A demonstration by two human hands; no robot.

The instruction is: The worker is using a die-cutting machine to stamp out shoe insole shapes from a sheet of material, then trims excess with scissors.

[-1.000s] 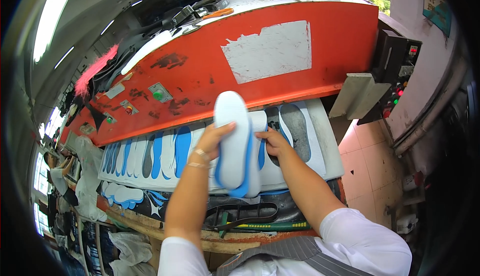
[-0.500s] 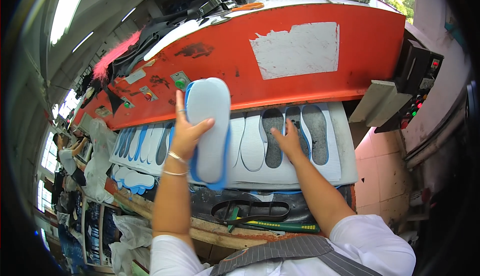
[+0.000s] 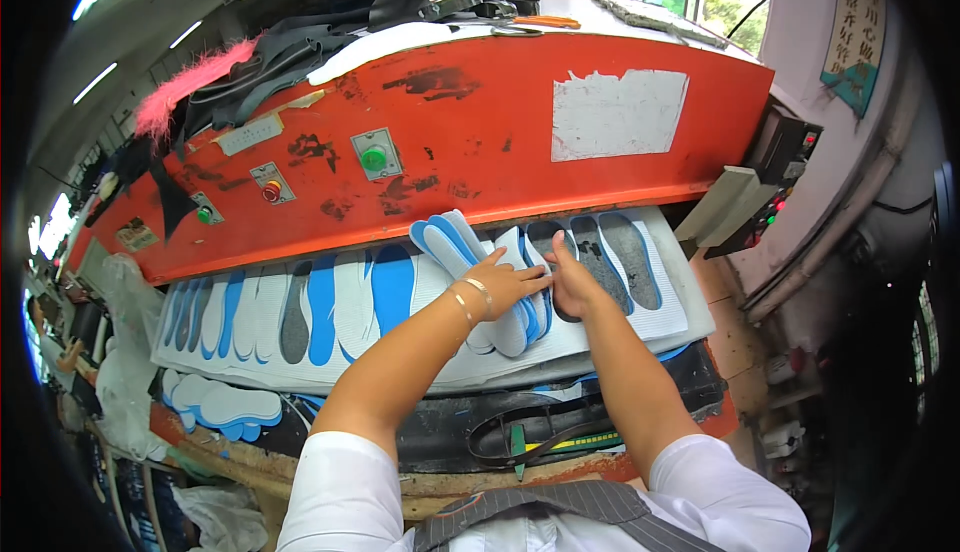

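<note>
My left hand [image 3: 500,287], with two bracelets on its wrist, is closed over a fanned stack of white-and-blue insoles [image 3: 445,242]. Its fingers reach across the stack toward the right, and the far ends of the insoles stick out beyond it. Close by on the right, my right hand [image 3: 573,284] is held upright with fingers stretched, by the stack's edge; whether it touches the stack is hard to see. Beneath both hands lies a white ribbed sheet [image 3: 672,324] with a row of insole shapes, some blue [image 3: 392,287], some grey [image 3: 628,252], others white.
A red machine beam [image 3: 470,162] with a green button [image 3: 374,159] and a red button [image 3: 271,191] spans behind the sheet. Loose insoles [image 3: 240,407] lie front left. A black oval band [image 3: 475,442] and a green-handled tool [image 3: 518,449] lie in front. A control box [image 3: 785,147] stands right.
My left hand has brought the raised insoles down and right onto the sheet, beside my right hand. My head view has shifted, showing more of the row at left.
</note>
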